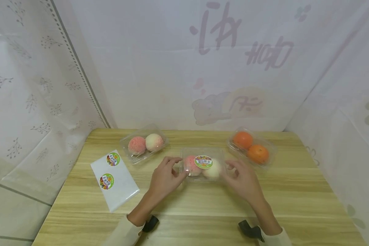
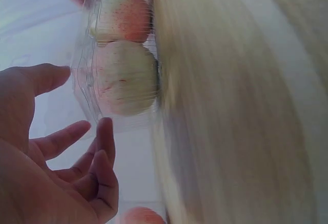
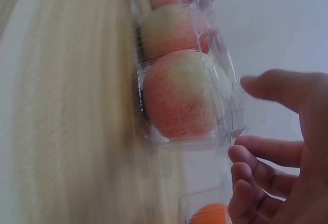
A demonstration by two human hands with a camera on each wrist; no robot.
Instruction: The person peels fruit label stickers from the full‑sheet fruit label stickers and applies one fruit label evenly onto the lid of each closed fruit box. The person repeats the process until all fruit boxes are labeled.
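A clear plastic box (image 1: 219, 152) with two pink-and-cream peach-like fruits (image 1: 213, 169) lies in the middle, a round fruit label (image 1: 203, 162) on its lid. At its left end is my left hand (image 1: 169, 174), thumb and forefinger spread, tips right at the rim. Opposite, my right hand (image 1: 243, 177) has its thumb and fingers loosely bent at the other end. The left wrist view shows the thumb beside the lid's edge (image 2: 88, 75) and the fingers near a corner. In the right wrist view, the fingertips (image 3: 237, 152) meet the box's corner.
Left of the hands lies a white sheet (image 1: 123, 184) with two round labels (image 1: 106, 181). A second box of peach-like fruits (image 1: 137, 146) stands behind it, and a box of orange fruits (image 1: 258, 154) at the back right. Curtains (image 1: 160, 85) border the wooden table (image 1: 200, 225).
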